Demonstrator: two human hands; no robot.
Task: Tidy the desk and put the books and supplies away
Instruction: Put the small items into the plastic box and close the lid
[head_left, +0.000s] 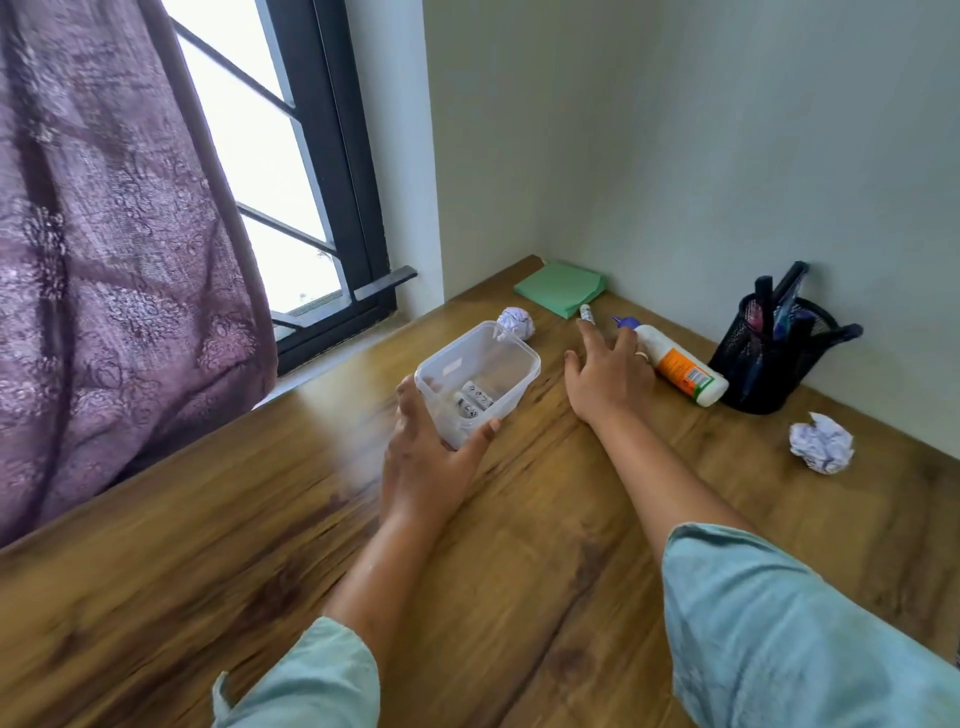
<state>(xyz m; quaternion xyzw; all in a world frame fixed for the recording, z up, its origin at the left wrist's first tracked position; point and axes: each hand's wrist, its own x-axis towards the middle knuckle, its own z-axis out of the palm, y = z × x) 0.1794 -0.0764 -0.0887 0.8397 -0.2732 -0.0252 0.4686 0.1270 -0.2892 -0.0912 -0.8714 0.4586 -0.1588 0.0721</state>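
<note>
Over the desk (519, 545), left hand (431, 467) grips container (478, 379), right hand (608, 379) spread.

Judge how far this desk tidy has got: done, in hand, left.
Done: pens stand in the mesh holder; white items in the clear tub. In hand: left hand grips the tub, right hand reaches toward a white stick. Left: glue bottle, green paper, two paper balls.

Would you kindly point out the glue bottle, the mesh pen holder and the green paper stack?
glue bottle (680, 371), head view, on its orange label.
mesh pen holder (762, 375), head view, on its front wall.
green paper stack (561, 287), head view, on the top sheet.
</note>
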